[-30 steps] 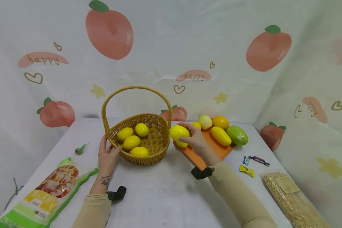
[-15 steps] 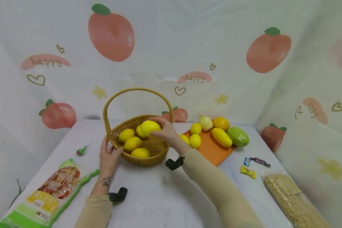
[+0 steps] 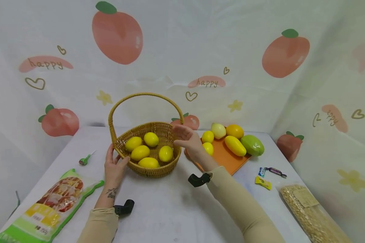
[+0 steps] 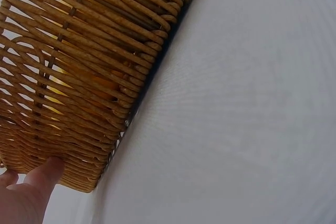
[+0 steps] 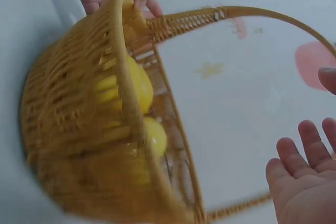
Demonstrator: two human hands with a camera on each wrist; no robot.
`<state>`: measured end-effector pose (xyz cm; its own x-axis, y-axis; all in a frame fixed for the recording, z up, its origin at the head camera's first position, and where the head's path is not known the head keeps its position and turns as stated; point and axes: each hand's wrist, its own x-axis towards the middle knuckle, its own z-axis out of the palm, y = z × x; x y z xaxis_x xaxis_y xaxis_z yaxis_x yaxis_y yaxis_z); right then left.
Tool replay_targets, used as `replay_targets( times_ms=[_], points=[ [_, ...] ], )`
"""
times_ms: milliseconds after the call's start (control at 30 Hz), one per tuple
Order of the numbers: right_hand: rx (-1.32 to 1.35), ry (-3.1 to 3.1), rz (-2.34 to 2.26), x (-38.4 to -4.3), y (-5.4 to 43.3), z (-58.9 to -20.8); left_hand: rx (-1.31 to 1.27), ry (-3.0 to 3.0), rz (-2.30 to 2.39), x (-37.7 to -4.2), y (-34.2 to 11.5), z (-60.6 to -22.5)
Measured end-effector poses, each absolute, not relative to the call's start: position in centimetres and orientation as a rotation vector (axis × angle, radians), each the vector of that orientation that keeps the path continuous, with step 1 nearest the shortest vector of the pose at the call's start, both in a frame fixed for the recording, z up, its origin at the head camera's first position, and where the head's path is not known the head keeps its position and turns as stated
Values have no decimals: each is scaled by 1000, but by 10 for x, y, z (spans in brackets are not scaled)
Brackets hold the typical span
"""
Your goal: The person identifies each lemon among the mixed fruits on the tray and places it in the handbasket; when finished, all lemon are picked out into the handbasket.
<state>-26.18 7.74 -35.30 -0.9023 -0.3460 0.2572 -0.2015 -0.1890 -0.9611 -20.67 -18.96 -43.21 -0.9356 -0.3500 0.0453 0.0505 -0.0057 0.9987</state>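
Note:
A wicker basket (image 3: 153,173) with a tall arched handle stands left of the table's middle, holding several yellow lemons (image 3: 141,153). My left hand (image 3: 114,170) grips its left side, thumb at the rim and fingers along the outer wall. In the left wrist view, the thumb and fingertips (image 4: 50,169) lie against the weave. At the basket's right rim hovers my right hand (image 3: 190,141), holding nothing. Its fingers (image 5: 310,148) are spread and relaxed beside the handle in the right wrist view.
Right of the basket lies an orange board (image 3: 223,158) with lemons (image 3: 208,136), a yellow mango (image 3: 235,145), an orange fruit (image 3: 235,131), a pale round fruit (image 3: 218,131) and a green papaya (image 3: 252,145). Wrapped candies (image 3: 263,183), a grain bag (image 3: 311,209), a lollipop (image 3: 83,160) and a green food bag (image 3: 53,206) flank them.
My right hand carried a lemon from the board leftward into the basket and let it go, then drew back right to the rim. The left hand stayed on the basket.

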Motion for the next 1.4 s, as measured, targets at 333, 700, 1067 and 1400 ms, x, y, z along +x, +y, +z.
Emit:
replay_targets(
  times_ms=[333, 700, 1067, 1400],
  points=[
    [-190, 2166, -2419, -269, 144, -392, 393, -2060, -1970, -198, -195, -432],
    [221, 2382, -2108, -290, 168, -433, 380, -2037, -2001, -197, -194, -435],
    [321, 2424, -1966, -294, 166, -439, 371, -2049, -1987, -202, -192, -433],
    [315, 2431, -1941, -291, 181, -434, 353, -2031, -1995, -205, -189, -432]
  ],
)
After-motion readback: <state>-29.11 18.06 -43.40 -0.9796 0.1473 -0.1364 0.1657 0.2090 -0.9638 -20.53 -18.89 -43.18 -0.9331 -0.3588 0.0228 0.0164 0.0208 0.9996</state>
